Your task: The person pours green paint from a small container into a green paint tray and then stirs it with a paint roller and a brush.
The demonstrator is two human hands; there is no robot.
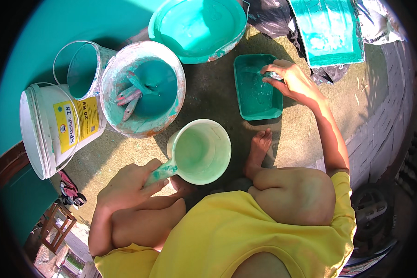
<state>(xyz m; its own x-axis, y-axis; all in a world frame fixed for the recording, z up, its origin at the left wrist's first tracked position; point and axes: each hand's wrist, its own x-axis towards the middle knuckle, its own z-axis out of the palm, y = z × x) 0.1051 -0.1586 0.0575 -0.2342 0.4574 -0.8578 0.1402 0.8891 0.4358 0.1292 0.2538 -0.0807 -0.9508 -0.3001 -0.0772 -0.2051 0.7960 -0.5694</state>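
My left hand (132,185) is closed round the handle of a pale green plastic dipper (207,153), which is smeared with teal paint. The dipper's open mouth faces up, with a little pale green liquid or residue inside. Over the teal rectangular tray (259,111), my right hand (285,78) is closed on a paint-smeared tool (272,75), probably a brush; its working end is hard to make out against the tray. Thin, wet-looking teal paint covers the tray's bottom. Left of it, a paint-stained bucket (178,76) holds teal liquid and several paint-smeared brushes (130,95).
A round basin (160,30) of teal paint stands at the back. Far right are a large teal paint tray (329,58) and a black plastic bag (268,18). A white pail (37,134) and a clear bucket (97,69) lie at left. My bare foot (258,150) is just below the small tray.
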